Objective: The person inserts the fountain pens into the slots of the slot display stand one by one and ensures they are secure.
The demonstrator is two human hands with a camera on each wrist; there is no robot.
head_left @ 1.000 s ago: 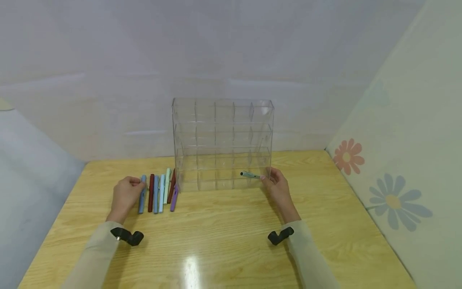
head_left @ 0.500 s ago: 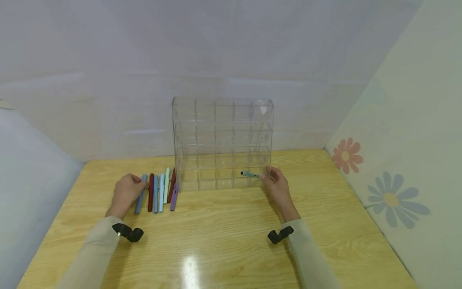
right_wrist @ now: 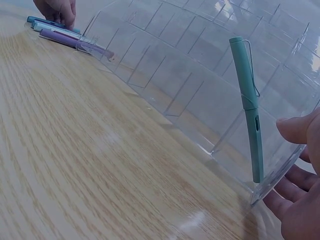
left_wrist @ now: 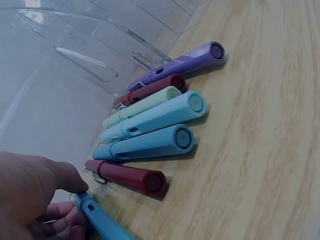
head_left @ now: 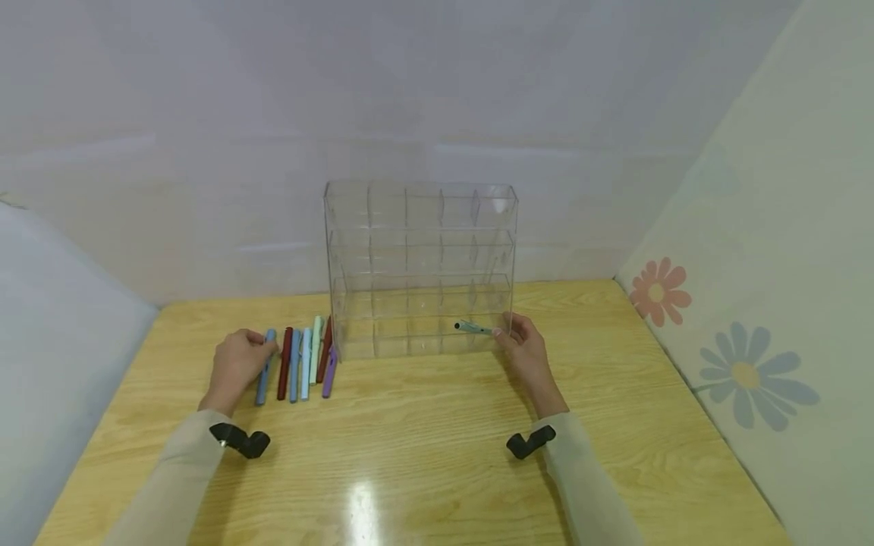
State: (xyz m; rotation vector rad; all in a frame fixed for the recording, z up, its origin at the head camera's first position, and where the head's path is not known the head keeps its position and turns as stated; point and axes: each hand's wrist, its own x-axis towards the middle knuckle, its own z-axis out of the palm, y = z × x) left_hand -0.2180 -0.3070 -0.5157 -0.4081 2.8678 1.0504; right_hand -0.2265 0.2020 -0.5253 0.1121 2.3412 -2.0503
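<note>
My left hand (head_left: 234, 368) pinches the top end of a blue pen (left_wrist: 106, 222) between thumb and fingers, at the left end of a row of pens. Beside it lie a dark red pen (left_wrist: 131, 177), another blue pen (left_wrist: 150, 145), a light blue pen (left_wrist: 160, 117), a pale green pen (left_wrist: 145, 106), a second dark red pen (left_wrist: 159, 90) and a purple pen (left_wrist: 187, 62). At the right, my right hand (head_left: 527, 356) holds the lower right side of a clear plastic rack (head_left: 424, 346), thumb in front. A green pen (right_wrist: 250, 112) leans in its bottom right compartment, left of the thumb.
The rack has several tiers of divided compartments and stands upright toward the back of the wooden table (head_left: 410, 440). A pale cloth wall (head_left: 423, 83) rises behind it. On the right is a panel (head_left: 737, 250) printed with flowers.
Under my left hand the blue pen has tilted, its near end shifting slightly left. The near end of the neighbouring dark red pen has also shifted a little left. My right hand stays in place.
</note>
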